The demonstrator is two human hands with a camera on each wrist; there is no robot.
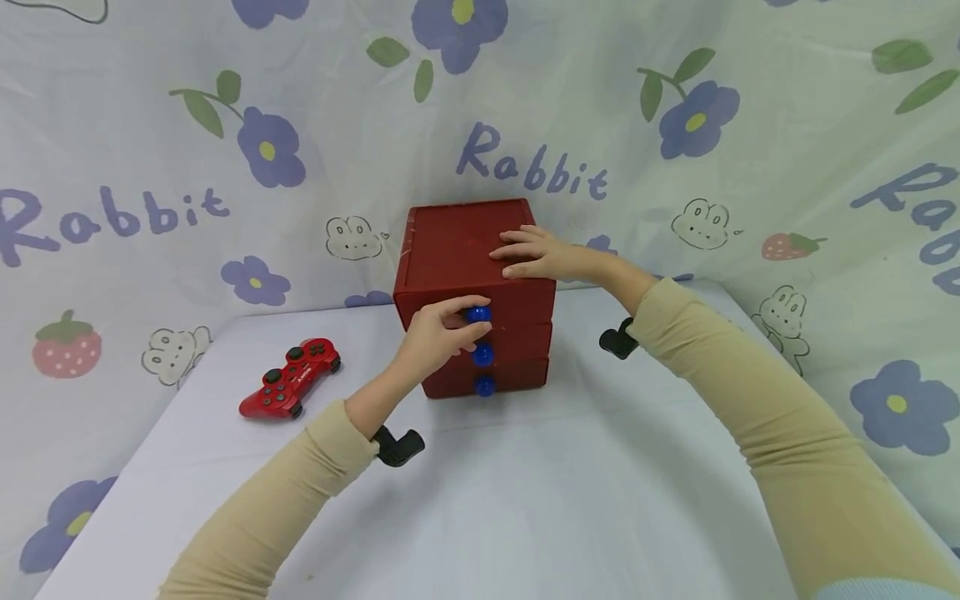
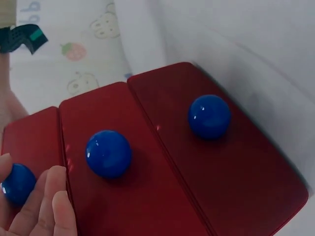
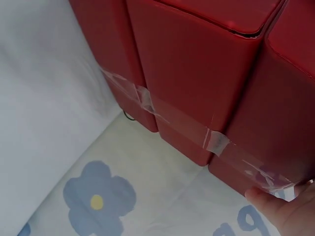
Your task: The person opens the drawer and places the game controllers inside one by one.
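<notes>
Look at that red drawer unit (image 1: 457, 250), smooth with a satin sheen! On its front, glossy blue knobs (image 1: 483, 354) flash hard highlights; across its side, clear shiny tape (image 3: 217, 142)! Left of it, a smooth plastic controller (image 1: 288, 383); under it, matt white cloth (image 1: 570, 500); behind it, matt, softly creased printed fabric (image 1: 337, 108)!

Tabletop nook (image 1: 555, 492) amid rabbit-print cloth (image 1: 345, 125)

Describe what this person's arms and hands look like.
The left sleeve and right sleeve are plain beige, long and creased. A pale blue edge borders the right sleeve's upper end. The left hand and right hand wear no gloves. A small black gadget juts out where the left sleeve ends, another where the right ends.
</notes>
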